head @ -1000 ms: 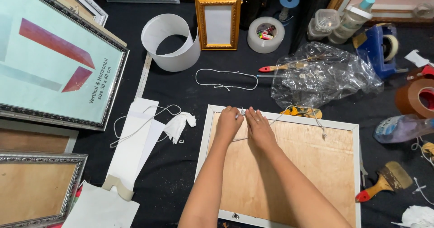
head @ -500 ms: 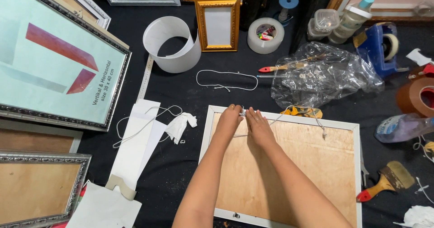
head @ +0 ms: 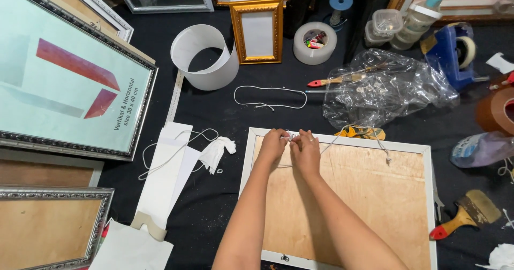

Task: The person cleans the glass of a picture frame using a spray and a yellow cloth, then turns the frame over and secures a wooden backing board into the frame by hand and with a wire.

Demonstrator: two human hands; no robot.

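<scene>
Both hands meet at the top edge of a white picture frame (head: 342,139) lying face down on the black table (head: 214,216), its brown backing board (head: 353,200) up. The left hand (head: 273,146) and right hand (head: 306,151) are curled nearly closed, fingertips pinching a white string (head: 333,141) that runs right along the frame's top; the exact grip is hard to make out. A loose cord loop (head: 270,96) lies just above, and a crumpled plastic bag (head: 383,88) to the upper right.

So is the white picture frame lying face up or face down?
Face down. The white frame shows its brown backing board, and both hands, left hand and right hand, rest at its top edge.
</scene>
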